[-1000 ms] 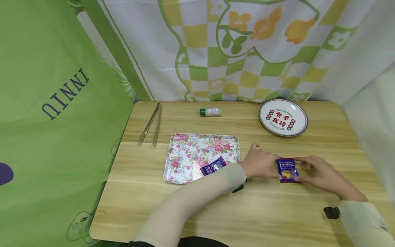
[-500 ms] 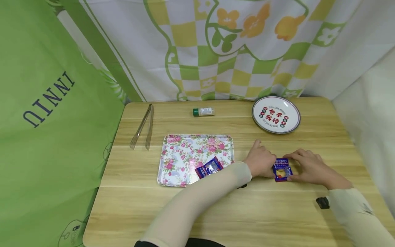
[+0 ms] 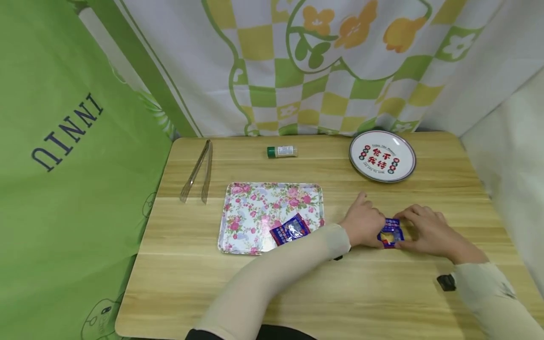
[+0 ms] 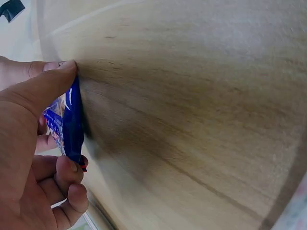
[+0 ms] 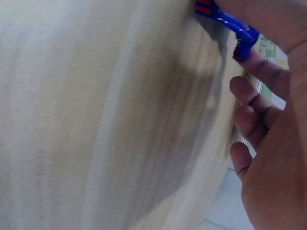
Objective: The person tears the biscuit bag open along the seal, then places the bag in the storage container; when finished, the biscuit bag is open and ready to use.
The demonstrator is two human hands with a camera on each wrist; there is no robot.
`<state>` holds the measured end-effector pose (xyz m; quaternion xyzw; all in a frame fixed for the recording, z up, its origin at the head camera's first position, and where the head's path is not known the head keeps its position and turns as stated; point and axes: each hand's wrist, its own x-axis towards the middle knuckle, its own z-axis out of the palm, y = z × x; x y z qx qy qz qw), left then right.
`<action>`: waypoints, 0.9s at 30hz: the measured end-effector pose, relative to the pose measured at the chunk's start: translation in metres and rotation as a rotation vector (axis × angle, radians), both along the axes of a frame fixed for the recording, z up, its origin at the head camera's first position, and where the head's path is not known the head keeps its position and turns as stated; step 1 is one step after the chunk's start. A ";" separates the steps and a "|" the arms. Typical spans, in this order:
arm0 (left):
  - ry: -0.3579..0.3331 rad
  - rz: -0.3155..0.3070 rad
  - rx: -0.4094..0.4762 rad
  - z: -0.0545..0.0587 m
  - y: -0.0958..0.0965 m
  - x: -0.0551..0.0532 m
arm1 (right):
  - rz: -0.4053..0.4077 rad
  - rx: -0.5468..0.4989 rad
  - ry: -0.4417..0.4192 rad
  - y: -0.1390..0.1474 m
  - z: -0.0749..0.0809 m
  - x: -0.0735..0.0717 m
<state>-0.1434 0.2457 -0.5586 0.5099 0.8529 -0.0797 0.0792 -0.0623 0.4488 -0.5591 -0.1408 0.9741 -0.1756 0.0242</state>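
Observation:
A small blue snack packet [image 3: 391,234] with a yellow and red picture is held between both hands over the right part of the table. My left hand [image 3: 363,222] grips its left side, thumb at one end and curled fingers at the other, as the left wrist view shows on the packet [image 4: 72,120]. From the right, my right hand [image 3: 429,233] pinches the packet [image 5: 235,26] between thumb and index finger; its other fingers are loosely bent. A second blue packet [image 3: 291,230] lies on the floral tray [image 3: 246,208], close to the left sleeve.
Metal tongs [image 3: 197,172] lie spread at the table's back left. A small green-capped bottle [image 3: 282,151] lies on its side at the back. The white plate [image 3: 382,156] with red lettering stands at the back right. The left forearm [image 3: 276,278] passes over the tray's front corner.
The view has shifted slightly. My hands have come a little closer together, and the packet between them looks narrower and more covered by the fingers. The other things stay in place.

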 end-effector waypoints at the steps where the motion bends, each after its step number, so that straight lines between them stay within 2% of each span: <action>1: 0.002 -0.003 0.004 0.001 0.000 0.001 | 0.002 -0.003 0.013 0.000 -0.001 0.001; 9: -0.011 -0.010 -0.002 0.003 -0.005 0.001 | 0.010 -0.052 0.063 -0.007 -0.001 0.003; 16: -0.059 -0.016 0.024 0.005 -0.015 -0.011 | 0.028 -0.075 0.074 -0.019 0.004 -0.001; 19: -0.094 -0.009 0.052 0.015 -0.029 -0.019 | 0.033 -0.103 0.080 -0.027 0.012 -0.004; 27: -0.181 0.049 0.137 0.058 -0.091 -0.039 | 0.105 -0.188 0.122 -0.072 0.047 -0.024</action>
